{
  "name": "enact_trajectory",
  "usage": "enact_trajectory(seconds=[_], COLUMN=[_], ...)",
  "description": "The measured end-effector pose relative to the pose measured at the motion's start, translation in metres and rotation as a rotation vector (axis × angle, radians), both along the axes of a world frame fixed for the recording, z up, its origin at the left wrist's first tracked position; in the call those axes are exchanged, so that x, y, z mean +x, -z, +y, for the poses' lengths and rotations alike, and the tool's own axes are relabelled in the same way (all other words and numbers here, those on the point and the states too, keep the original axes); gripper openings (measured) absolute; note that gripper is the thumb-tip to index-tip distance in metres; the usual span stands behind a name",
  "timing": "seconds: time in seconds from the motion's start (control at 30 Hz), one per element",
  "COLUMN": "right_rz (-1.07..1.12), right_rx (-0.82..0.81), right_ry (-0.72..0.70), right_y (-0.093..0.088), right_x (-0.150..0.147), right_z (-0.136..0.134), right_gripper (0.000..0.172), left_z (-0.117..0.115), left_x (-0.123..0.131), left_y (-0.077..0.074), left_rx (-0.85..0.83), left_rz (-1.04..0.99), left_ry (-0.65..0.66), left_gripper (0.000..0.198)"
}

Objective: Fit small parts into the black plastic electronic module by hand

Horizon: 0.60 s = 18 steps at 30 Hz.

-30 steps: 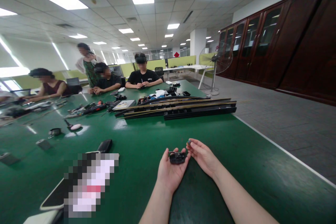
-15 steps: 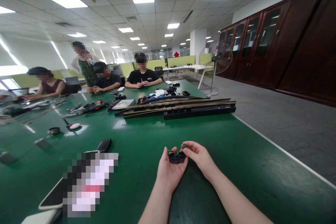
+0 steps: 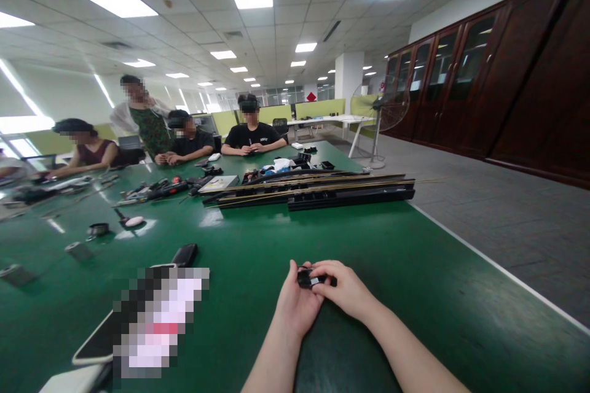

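A small black plastic housing (image 3: 305,278) lies across the fingers of my left hand (image 3: 297,307), which is turned palm up and cups it above the green table. My right hand (image 3: 345,285) reaches over from the right. Its fingers are bent and pressed onto the housing's right part, covering some of it. A small pale patch shows on the housing beside the right fingertips. Whether the right fingers also pinch a separate small part is hidden.
A tablet-like device (image 3: 99,334) with a blurred screen lies at left, a black object (image 3: 185,255) behind it. Black rails (image 3: 350,195) and thin rods cross the green table (image 3: 239,239) ahead. Small metal cylinders (image 3: 78,250) stand at left. Several people are across the table.
My right hand has moved left and down onto the black housing. The small round grey piece seen at its fingertips earlier is now out of sight. My left hand stays nearly in place.
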State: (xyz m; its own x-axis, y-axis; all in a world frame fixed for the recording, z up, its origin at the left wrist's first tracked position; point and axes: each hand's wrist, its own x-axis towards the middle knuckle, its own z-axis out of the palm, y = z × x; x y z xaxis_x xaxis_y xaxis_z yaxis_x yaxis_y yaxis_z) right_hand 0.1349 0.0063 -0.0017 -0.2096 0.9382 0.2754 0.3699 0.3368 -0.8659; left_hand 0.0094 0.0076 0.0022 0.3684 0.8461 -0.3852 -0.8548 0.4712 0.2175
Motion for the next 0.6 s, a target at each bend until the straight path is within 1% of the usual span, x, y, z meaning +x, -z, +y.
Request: enact_trajectory(seconds=[0.17, 0.3, 0.47, 0.6], right_rz=[0.049, 0.031, 0.083, 0.138], right_rx=[0.017, 0.02, -0.027, -0.055], right_ry=[-0.005, -0.012, -0.082, -0.123], right_y=[-0.0003, -0.0041, -0.0072, -0.0034], right_x=[-0.002, -0.0022, 0.0019, 0.0042], right_z=[-0.0008, -0.0025, -0.0044, -0.0017], right_gripper=[0.022, 0.025, 0.028, 0.029], left_z=[-0.0002, -0.001, -0.001, 0.0001], left_x=[-0.0021, -0.0028, -0.0034, -0.0033], left_y=[0.0026, 0.0045, 0.0063, 0.0082], left_rx=[0.026, 0.051, 0.07, 0.074], left_rz=[-0.012, -0.016, -0.006, -0.02], left_ry=[0.024, 0.04, 0.043, 0.045], left_gripper=[0.035, 0.037, 0.036, 0.035])
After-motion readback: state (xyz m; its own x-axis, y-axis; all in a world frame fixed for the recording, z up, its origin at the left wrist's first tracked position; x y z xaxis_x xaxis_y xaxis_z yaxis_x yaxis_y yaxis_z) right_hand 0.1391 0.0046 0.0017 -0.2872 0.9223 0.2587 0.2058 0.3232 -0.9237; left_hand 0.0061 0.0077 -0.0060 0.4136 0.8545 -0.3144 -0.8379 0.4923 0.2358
